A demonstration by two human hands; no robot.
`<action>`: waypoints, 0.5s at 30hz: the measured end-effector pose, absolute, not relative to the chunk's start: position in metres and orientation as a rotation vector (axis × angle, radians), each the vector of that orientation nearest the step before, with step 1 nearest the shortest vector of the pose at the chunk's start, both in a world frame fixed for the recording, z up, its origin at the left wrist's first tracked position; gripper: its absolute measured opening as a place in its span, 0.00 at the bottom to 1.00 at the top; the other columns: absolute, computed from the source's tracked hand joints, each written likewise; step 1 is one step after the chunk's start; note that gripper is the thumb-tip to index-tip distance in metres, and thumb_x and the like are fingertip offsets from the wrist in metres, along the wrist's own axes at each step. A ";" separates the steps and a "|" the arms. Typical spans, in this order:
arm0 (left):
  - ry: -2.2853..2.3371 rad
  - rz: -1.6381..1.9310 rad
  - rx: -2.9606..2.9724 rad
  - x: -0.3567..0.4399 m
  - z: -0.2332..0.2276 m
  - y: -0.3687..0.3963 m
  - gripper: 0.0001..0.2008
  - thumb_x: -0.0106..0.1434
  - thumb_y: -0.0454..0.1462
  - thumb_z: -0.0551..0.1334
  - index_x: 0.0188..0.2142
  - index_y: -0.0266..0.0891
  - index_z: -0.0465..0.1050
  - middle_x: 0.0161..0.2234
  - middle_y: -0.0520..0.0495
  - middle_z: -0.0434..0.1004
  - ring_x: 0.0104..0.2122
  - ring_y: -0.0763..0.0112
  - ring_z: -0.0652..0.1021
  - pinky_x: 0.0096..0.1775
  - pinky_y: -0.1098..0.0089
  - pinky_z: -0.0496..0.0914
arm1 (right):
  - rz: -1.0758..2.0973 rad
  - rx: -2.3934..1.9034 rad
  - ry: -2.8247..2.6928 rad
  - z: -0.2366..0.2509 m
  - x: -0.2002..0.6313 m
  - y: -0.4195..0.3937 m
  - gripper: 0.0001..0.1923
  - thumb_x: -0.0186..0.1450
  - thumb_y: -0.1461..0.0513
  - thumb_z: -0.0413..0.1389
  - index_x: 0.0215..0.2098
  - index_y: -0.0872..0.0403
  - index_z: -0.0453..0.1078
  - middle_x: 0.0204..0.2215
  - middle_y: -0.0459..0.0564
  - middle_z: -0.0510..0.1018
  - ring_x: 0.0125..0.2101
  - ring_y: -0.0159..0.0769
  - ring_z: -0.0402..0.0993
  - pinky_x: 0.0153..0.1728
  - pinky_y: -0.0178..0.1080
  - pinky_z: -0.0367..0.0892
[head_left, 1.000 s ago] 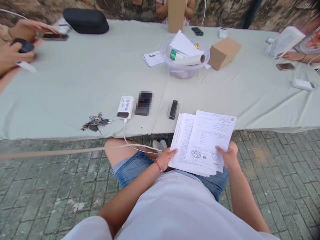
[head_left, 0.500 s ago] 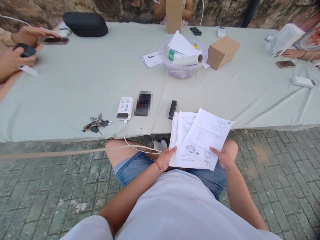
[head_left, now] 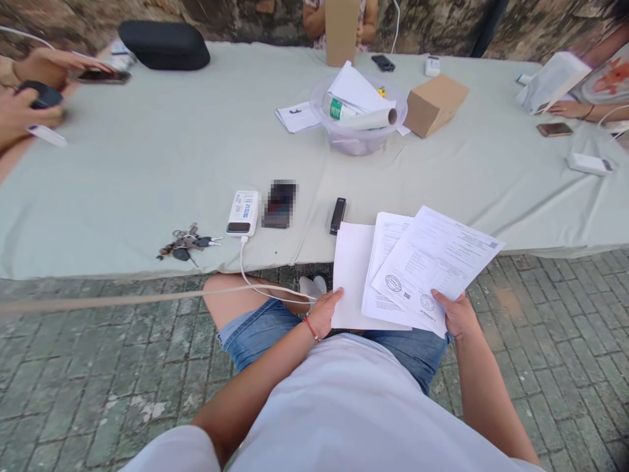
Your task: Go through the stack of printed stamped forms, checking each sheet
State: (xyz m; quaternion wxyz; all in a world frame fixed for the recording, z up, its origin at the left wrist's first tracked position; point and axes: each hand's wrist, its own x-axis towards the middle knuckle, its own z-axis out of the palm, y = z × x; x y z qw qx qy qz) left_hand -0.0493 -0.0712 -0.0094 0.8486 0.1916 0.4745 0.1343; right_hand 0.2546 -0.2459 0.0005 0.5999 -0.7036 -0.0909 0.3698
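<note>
I sit at the near edge of a table draped in pale grey-green cloth [head_left: 147, 164]. My left hand [head_left: 324, 313] holds a blank-faced white sheet [head_left: 350, 275] by its lower left corner, over my lap. My right hand [head_left: 457, 313] grips a fanned bundle of printed, stamped pages [head_left: 432, 262] by the lower right corner, drawn off to the right of the blank sheet. A small black stapler-like object [head_left: 338, 215] lies on the cloth just above the papers.
A white power bank [head_left: 242, 212] with its cable, a phone [head_left: 279, 204] and keys [head_left: 187, 241] lie near the front edge. Farther back stand a clear bowl [head_left: 361, 134] with paper rolls, a cardboard box [head_left: 435, 103] and a black case [head_left: 164, 44]. Other people's hands [head_left: 29, 98] work at left and right.
My right hand has pulled the printed pages to the right and up, away from the pile. A blank white sheet now shows in my left hand.
</note>
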 end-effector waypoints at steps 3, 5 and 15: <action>0.929 0.288 0.373 -0.047 -0.005 -0.072 0.28 0.52 0.53 0.77 0.46 0.37 0.80 0.52 0.32 0.82 0.57 0.41 0.78 0.55 0.52 0.75 | 0.949 -1.626 -0.177 0.002 0.236 -0.238 0.35 0.52 0.55 0.75 0.57 0.48 0.74 0.61 0.51 0.77 0.63 0.55 0.72 0.67 0.59 0.66; 0.874 0.305 0.371 -0.048 -0.003 -0.072 0.30 0.54 0.52 0.76 0.49 0.36 0.80 0.52 0.32 0.82 0.57 0.43 0.79 0.57 0.51 0.74 | 1.038 -1.620 -0.192 0.001 0.225 -0.230 0.33 0.53 0.53 0.75 0.56 0.48 0.75 0.61 0.51 0.77 0.64 0.55 0.71 0.67 0.59 0.65; 0.799 0.327 0.242 -0.052 -0.008 -0.074 0.25 0.58 0.42 0.75 0.52 0.32 0.79 0.50 0.34 0.84 0.53 0.47 0.82 0.59 0.50 0.74 | 1.087 -1.593 -0.134 -0.013 0.222 -0.218 0.31 0.53 0.50 0.75 0.53 0.48 0.77 0.56 0.54 0.81 0.58 0.57 0.77 0.64 0.60 0.69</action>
